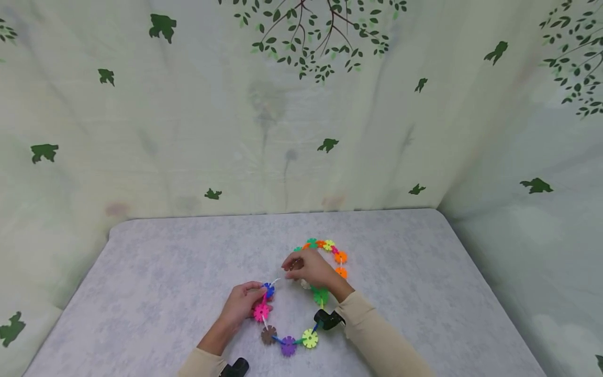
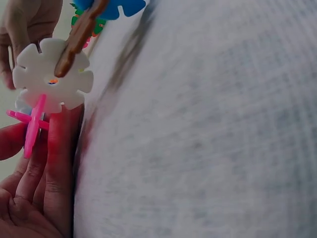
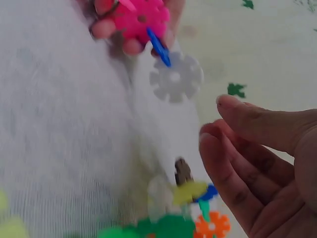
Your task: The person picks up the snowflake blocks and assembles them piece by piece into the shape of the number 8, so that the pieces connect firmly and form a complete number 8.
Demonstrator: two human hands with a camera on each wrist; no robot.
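A chain of colourful notched plastic discs curves across the table in the head view. My left hand [image 1: 244, 302] pinches the chain near its left end, around a pink disc [image 1: 261, 312] and a blue disc [image 1: 269, 290]. Beyond the blue disc a white disc [image 3: 177, 78] sticks out from that end, plain in the right wrist view. My right hand [image 1: 308, 268] hovers over the chain's other stretch, thumb and fingers apart with nothing between them. Below its fingertips in the right wrist view are a brown disc [image 3: 183, 171] and an orange disc [image 3: 212, 225].
Purple disc [image 1: 288, 346] and yellow-green disc [image 1: 310, 338] lie along the near curve, orange disc [image 1: 341, 256] on the far one. Black wrist cameras sit on both arms. Leaf-printed cloth [image 1: 212, 131] walls in the grey table [image 1: 165, 272] behind and at the sides.
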